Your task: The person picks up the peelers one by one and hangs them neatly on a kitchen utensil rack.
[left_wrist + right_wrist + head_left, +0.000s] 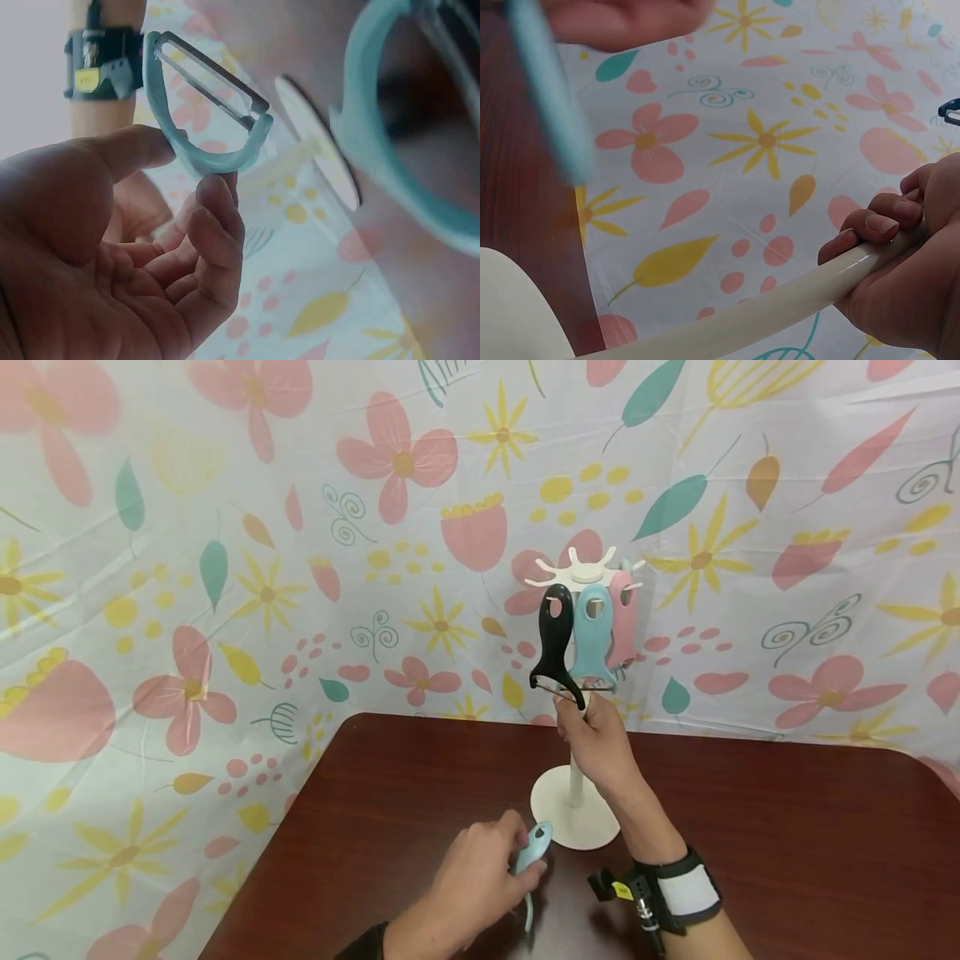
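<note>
My left hand (483, 872) pinches a light blue peeler (534, 843) low over the table, left of the stand's base. In the left wrist view, thumb and fingertips meet at the blue peeler's frame (214, 161), its metal blade showing. A second light blue curved frame (364, 97) with a blade looms blurred at that view's right edge; I cannot tell whether the left hand holds it too. Up at the stand, my right hand (600, 743) grips the white pole (780, 311). Just above that hand hang a black peeler (556, 631), a blue peeler (592, 631) and a pink peeler (622, 622).
The white stand has a ring of hooks (583, 572) on top and a round base (551, 797) on the dark brown table (420, 768). A flower-printed cloth (405, 585) hangs behind and to the left. A strapped wrist device (675, 889) sits on the right forearm.
</note>
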`<state>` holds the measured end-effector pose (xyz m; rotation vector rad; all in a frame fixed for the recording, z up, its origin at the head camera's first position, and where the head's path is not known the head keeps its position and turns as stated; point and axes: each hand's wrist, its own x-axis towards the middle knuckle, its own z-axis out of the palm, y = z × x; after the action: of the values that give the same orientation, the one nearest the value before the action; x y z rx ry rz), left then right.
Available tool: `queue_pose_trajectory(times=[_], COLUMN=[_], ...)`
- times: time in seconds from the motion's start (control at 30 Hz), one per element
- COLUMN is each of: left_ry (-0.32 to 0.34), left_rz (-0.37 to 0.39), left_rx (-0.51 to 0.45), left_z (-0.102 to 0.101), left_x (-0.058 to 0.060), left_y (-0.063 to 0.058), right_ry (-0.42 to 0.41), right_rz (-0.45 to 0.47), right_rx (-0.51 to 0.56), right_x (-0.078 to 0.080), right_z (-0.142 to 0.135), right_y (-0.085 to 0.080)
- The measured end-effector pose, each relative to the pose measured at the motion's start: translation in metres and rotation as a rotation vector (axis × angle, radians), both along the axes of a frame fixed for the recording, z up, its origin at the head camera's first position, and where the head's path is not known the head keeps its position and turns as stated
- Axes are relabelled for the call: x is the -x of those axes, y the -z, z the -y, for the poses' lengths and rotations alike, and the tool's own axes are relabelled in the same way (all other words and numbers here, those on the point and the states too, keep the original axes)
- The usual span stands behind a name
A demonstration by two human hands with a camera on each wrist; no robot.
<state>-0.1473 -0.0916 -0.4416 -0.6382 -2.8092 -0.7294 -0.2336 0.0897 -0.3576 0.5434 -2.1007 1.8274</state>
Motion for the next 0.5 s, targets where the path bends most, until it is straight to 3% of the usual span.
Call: queue_pose_trajectory(times=[0.13,0.5], left_ry=[-0.027,-0.059], left_rz=[0.016,-0.057], left_rx=[-0.053,-0.161], left_z=[0.004,0.009], left_x=[0.004,0.012], left_y=[-0.011,-0.029], right_ry=[0.005,-0.001], right_rz=[-0.005,0.005], right_rx=[0.002,-0.013], right_x=[0.0,0.0], right_z=[0.0,-0.001], right_y=[0.0,0.001])
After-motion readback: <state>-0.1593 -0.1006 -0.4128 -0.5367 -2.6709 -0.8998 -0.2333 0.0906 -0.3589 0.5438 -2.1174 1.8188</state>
